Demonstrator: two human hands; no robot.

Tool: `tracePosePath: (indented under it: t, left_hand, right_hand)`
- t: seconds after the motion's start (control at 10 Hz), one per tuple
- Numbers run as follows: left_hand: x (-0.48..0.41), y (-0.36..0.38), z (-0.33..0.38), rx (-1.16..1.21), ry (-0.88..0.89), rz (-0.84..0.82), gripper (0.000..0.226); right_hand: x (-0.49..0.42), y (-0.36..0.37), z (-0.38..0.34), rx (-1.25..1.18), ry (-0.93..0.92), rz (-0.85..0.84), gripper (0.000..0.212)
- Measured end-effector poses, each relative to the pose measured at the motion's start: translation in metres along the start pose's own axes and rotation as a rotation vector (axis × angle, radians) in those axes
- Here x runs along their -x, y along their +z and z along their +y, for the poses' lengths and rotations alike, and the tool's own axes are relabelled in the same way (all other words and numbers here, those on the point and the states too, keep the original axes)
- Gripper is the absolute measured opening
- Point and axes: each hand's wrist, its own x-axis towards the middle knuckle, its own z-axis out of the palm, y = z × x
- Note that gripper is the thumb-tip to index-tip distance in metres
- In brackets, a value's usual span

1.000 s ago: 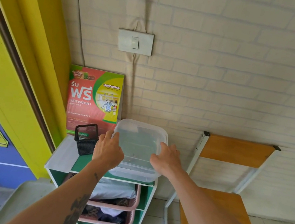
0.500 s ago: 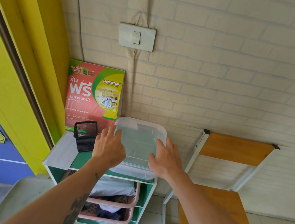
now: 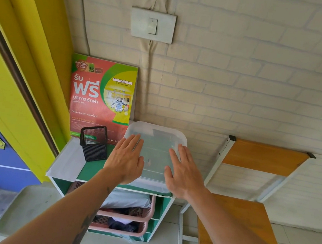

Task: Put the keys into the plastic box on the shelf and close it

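Now, left to right: black mesh holder (image 3: 93,143) on the shelf (image 3: 90,171) top, center-left of frame, red poster (image 3: 100,97) behind it against the wall. Left hand (image 3: 124,159) flat, fingers spread, pressing the lid of the plastic box (image 3: 156,141) at frame center. Right hand (image 3: 183,173) likewise flat on the lid's right side, gripping nothing. Keys can't be made out. Wooden chair (image 3: 260,161) at right.

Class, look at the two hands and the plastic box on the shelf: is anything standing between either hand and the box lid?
Nothing visible does. The left hand and right hand lie flat on the lid of the plastic box, fingers spread. The black mesh holder stands to the left, clear of both hands.
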Motion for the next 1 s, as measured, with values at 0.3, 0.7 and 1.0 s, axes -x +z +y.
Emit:
tracePosePath:
  t: [0.3,0.7,1.0]
  left_hand:
    - [-0.004,0.006,0.0,-0.029,-0.025,-0.045,0.073]
    - [-0.003,-0.001,0.007,-0.005,-0.058,-0.105,0.071]
    - [-0.005,-0.059,0.033,0.032,-0.116,-0.075,0.041]
  right_hand:
    - [-0.003,0.008,0.003,-0.024,-0.013,0.006,0.073]
    - [-0.006,-0.003,0.006,0.029,-0.01,-0.094,0.069]
    - [0.004,-0.068,0.022,-0.064,0.035,-0.038,0.066]
